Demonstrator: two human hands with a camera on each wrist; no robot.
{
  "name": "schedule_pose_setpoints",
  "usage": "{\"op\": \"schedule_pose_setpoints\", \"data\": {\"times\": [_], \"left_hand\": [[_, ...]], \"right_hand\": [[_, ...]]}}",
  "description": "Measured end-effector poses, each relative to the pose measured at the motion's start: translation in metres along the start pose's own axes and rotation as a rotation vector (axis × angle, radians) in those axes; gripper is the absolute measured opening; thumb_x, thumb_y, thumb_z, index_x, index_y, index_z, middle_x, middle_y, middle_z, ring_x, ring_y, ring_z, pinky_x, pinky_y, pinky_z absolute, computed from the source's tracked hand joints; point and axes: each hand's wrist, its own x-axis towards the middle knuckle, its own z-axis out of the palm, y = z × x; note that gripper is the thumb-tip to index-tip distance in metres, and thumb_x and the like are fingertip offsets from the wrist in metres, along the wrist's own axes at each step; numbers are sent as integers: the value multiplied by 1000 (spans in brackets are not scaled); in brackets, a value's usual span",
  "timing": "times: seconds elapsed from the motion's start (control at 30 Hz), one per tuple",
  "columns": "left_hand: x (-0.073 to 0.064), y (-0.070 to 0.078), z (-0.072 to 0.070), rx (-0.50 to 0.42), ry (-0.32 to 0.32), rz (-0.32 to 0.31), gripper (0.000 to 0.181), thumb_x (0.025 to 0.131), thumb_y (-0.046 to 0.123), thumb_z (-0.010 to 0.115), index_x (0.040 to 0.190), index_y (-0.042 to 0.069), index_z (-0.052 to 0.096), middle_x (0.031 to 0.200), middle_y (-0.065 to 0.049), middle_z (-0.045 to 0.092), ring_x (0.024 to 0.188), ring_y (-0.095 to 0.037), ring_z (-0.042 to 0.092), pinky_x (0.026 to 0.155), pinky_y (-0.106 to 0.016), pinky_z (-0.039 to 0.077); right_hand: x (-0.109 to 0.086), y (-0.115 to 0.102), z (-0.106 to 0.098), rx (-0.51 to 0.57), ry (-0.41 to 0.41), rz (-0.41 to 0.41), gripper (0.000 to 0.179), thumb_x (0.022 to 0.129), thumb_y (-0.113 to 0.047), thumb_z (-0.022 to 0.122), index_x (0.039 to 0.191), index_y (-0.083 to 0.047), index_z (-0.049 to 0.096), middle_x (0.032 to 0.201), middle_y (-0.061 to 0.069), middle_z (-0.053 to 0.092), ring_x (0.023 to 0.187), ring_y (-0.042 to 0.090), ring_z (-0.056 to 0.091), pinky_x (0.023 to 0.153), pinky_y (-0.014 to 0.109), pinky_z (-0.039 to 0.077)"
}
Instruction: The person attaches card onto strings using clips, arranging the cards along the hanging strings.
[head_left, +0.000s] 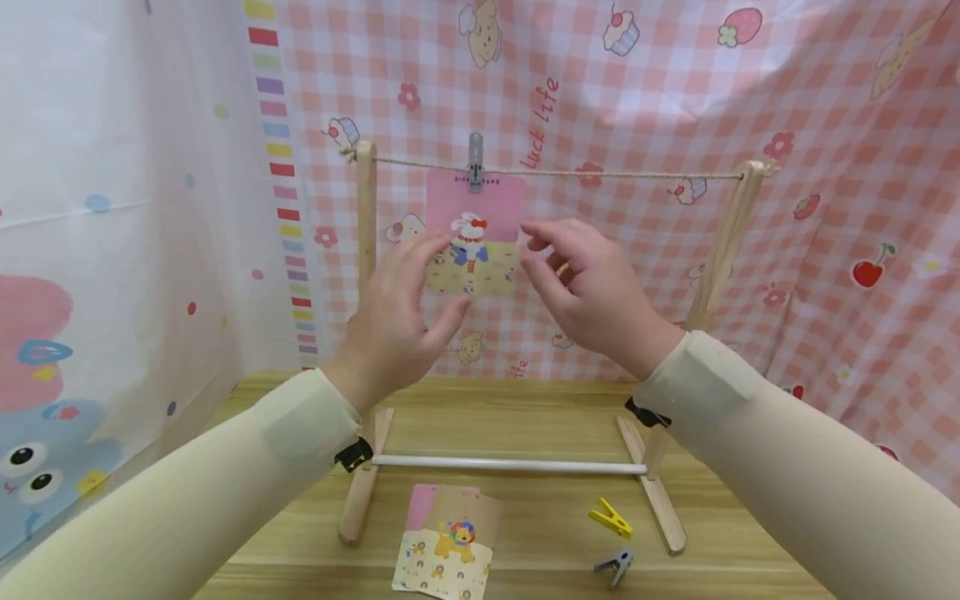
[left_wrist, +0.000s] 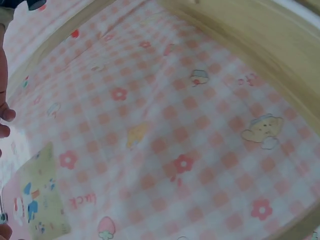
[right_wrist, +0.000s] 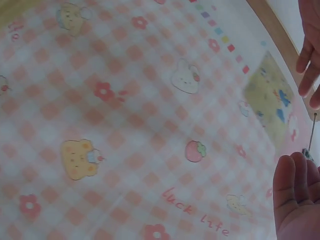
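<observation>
A pink and yellow card (head_left: pixel 491 200) with a rabbit picture hangs from the string (head_left: pixel 637 175), held at its top edge by a grey clothespin (head_left: pixel 476 158). My left hand (head_left: pixel 401 312) is in front of the card's lower left, thumb and fingers apart and holding nothing. At the card's right edge, my right hand (head_left: pixel 588 283) has loosely bent fingers with nothing between them. Whether either hand touches the card cannot be told. The right wrist view shows the card (right_wrist: pixel 270 97) between the fingers of my right hand (right_wrist: pixel 297 200) and my left hand (right_wrist: pixel 311 55).
The string runs between two wooden posts (head_left: pixel 366 217), joined low down by a white rod (head_left: pixel 510 464). Overlapping cards (head_left: pixel 450 546), the top one with a lion, lie on the wooden table (head_left: pixel 540 533). A yellow clothespin (head_left: pixel 613 518) and a grey clothespin (head_left: pixel 617 567) lie at the right.
</observation>
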Motion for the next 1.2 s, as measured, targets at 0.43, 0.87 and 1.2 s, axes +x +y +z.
{"op": "schedule_pose_setpoints", "data": {"times": [0.43,0.87,1.2], "left_hand": [[-43,-6,6,170,-306,-62,78,99,43,69,161,7,38,168,-16,38,157,-47,29,122,-73,26],[-73,-5,15,219,-504,-149,89,99,55,66,167,13,27,175,-13,22,163,-44,9,128,-68,15],[-89,-5,22,225,-573,-186,91,99,60,63,168,15,24,176,-13,18,163,-45,9,129,-67,14]], "right_hand": [[-58,15,1,-107,-115,88,42,104,-17,67,142,-3,63,140,15,65,123,31,64,99,51,58],[-112,37,13,-132,-253,140,48,105,-22,66,149,-4,56,152,15,57,141,38,53,115,62,44],[-143,47,17,-142,-307,217,49,106,-26,64,149,-4,55,156,16,53,144,41,50,117,64,42]]}}
